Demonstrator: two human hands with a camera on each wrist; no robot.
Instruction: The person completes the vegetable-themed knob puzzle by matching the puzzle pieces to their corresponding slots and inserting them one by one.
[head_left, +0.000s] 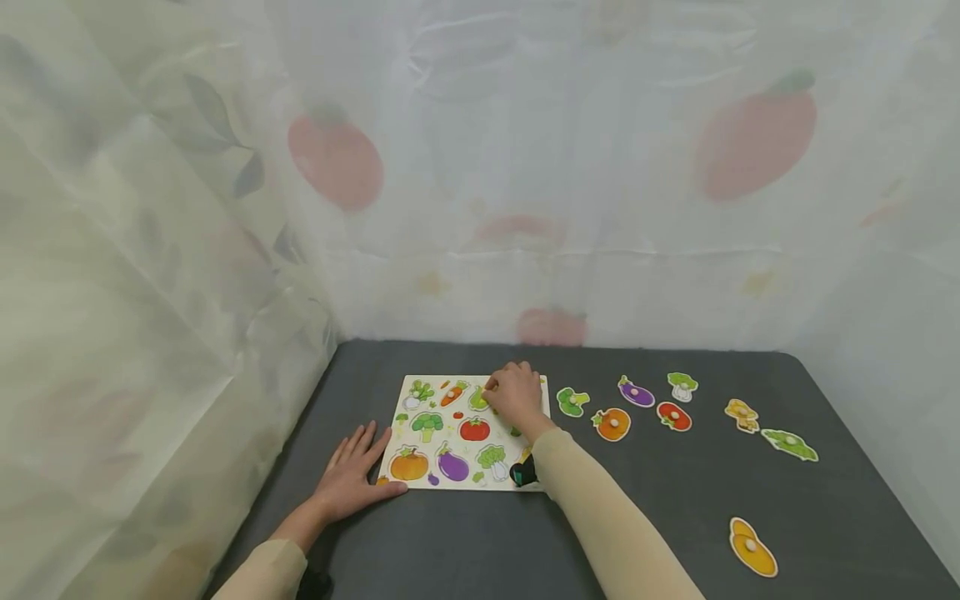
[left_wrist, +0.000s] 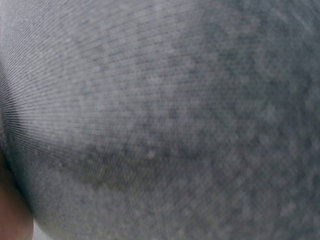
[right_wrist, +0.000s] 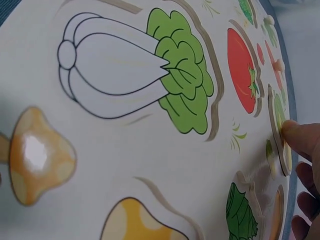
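A white puzzle board printed with vegetables lies on the dark table. My right hand is over its far right part, thumb and finger pinching a green vegetable puzzle piece. In the right wrist view this piece lies at its outlined recess, the thumb at its middle and the other fingers curled; its knob is hidden. My left hand lies spread on the table at the board's left edge, its thumb along the near left corner. Only a blurred grey surface and a bit of skin show in the left wrist view.
Right of the board lie loose knobbed pieces: broccoli, pumpkin, eggplant, tomato, cabbage, mushroom, pea pod and a yellow one. White patterned curtains enclose the table.
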